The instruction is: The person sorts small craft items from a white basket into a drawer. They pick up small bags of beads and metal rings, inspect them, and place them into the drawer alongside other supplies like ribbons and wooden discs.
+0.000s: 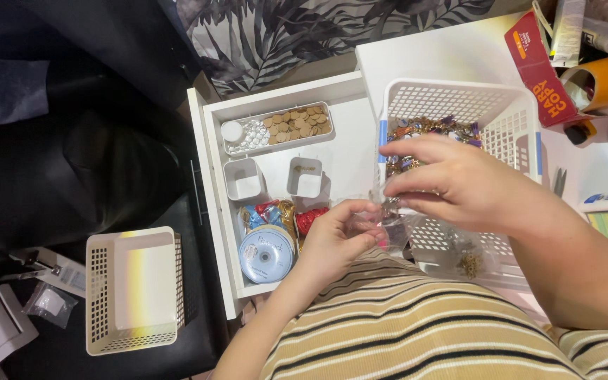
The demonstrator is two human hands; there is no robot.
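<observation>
Two hands meet over a small clear plastic bag (388,224), which I see held in the air above the near edge of the white lattice basket (522,119) on the desk. Left hand (336,239) is curled, fingers and thumb pinched closed on the bag's left side; right hand (452,179) comes in from above, fingertips pressed together on the bag's top edge. Contents of the bag are too blurred for me to name, though something pink shows through. Inside the basket behind the hands lies a tangle of gold and purple trinkets (431,130), and a second clear bag with a small gold piece (469,262) sits at the basket's near end, just below the right wrist. Left of the hands, an open white drawer (350,151) holds a long tray of round wooden discs (297,123) with clear gems (253,135) at its left end, two small white square cups (304,176) well apart from the tray, foil-wrapped bits in red, blue and gold, and a pale blue ribbon spool (267,255) just beside the left wrist. Farther left, a second, empty-looking white basket (135,288) rests on a black seat. On the desk's right edge I note a red carton (543,70) and an orange tape roll (599,81).
</observation>
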